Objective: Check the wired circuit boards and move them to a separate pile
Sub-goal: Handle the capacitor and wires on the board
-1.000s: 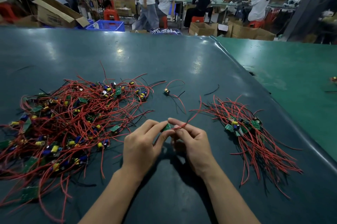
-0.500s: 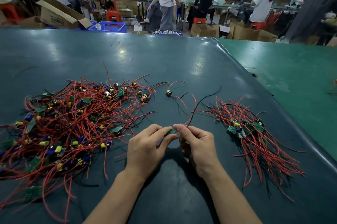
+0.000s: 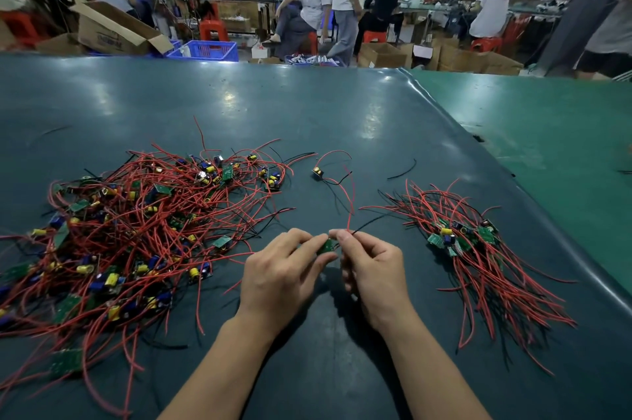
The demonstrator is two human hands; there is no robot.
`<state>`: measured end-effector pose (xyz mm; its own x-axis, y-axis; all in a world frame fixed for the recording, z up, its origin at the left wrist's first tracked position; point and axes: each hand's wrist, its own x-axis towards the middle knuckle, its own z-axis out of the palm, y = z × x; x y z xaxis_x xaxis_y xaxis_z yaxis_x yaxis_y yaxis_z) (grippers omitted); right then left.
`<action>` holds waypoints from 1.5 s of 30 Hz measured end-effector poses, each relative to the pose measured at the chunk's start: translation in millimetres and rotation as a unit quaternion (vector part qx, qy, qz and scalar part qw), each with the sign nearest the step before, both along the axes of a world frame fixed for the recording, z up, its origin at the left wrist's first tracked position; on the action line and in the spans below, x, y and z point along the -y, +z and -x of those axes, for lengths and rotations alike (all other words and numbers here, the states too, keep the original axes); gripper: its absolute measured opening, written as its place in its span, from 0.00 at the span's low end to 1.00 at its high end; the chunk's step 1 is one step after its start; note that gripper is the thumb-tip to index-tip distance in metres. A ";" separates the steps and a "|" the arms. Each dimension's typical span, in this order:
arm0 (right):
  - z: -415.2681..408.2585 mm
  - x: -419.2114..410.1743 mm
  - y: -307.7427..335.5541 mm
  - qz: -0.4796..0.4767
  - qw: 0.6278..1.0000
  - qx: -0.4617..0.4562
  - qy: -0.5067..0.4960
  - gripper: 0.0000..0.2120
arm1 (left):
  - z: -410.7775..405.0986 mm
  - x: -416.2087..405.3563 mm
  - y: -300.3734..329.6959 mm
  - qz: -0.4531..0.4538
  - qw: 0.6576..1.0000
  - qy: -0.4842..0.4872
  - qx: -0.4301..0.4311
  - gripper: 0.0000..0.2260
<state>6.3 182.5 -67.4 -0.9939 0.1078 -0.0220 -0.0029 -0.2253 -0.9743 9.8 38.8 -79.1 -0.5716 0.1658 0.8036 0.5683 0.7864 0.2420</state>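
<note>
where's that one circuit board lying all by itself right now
In the head view, the lone board lies on the dark mat, between the big pile and the small pile, beyond both hands.

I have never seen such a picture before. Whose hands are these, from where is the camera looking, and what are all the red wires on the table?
There is no machine here. A person wears a camera on the head, so you look forward and down at their own two hands. The left hand and right hand together pinch one small green circuit board with wires attached. On the dark green table, the big tangled pile on the left holds many such wired boards. The smaller pile on the right holds more of them. One single board lies apart between the piles.
</note>
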 end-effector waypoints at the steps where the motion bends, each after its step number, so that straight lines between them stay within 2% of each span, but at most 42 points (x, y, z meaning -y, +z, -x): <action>1: 1.4 -1.0 0.7 0.020 1.000 0.002 -0.023 0.08 | -0.1 -0.6 0.0 -0.006 1.000 0.000 0.005 0.10; 8: 9.6 -17.9 6.0 0.142 0.980 0.002 -0.143 0.11 | 4.6 8.9 -0.1 -0.025 1.000 -0.015 0.011 0.10; 13: 13.5 -19.8 4.9 0.195 0.971 0.019 -0.138 0.15 | 9.0 14.7 -1.2 -0.022 0.999 -0.015 0.020 0.11; 15: 14.2 -19.7 3.2 0.168 0.974 0.018 -0.149 0.18 | 8.5 14.3 -2.4 -0.016 0.999 -0.027 0.027 0.11; 18: 13.4 -22.1 0.6 0.067 0.982 -0.013 -0.175 0.16 | 7.8 18.2 -3.4 -0.026 0.999 -0.018 0.034 0.11; 23: 12.7 -23.7 0.8 0.078 0.975 -0.026 -0.205 0.12 | 7.2 21.5 -2.7 -0.062 0.997 0.039 0.037 0.10; 27: 10.1 -20.7 4.2 0.140 0.980 0.006 -0.141 0.09 | 6.7 20.2 -1.2 -0.109 0.988 0.102 0.040 0.10; 29: 5.6 -15.6 5.7 0.093 0.994 0.038 -0.043 0.08 | 6.2 19.6 -0.3 -0.106 0.988 0.107 0.028 0.10; 32: -1.4 -5.7 6.3 0.033 0.997 0.035 0.063 0.06 | 4.1 14.1 -2.0 -0.034 0.999 0.033 0.006 0.10; 35: -2.7 -1.9 7.8 0.042 0.997 0.020 0.054 0.06 | 3.7 11.3 -2.5 -0.002 1.000 -0.024 0.007 0.11; 38: -1.8 -3.8 7.8 0.051 0.998 0.034 0.035 0.05 | 5.3 10.4 -2.1 -0.004 1.000 -0.025 0.008 0.10; 43: -1.7 -9.7 8.0 0.071 0.989 0.067 0.112 0.05 | 4.9 9.8 -2.1 0.008 0.999 -0.044 0.014 0.10; 45: -0.1 -9.2 8.5 0.064 0.992 0.061 0.090 0.04 | 5.0 9.5 -1.2 0.005 0.999 -0.039 0.014 0.11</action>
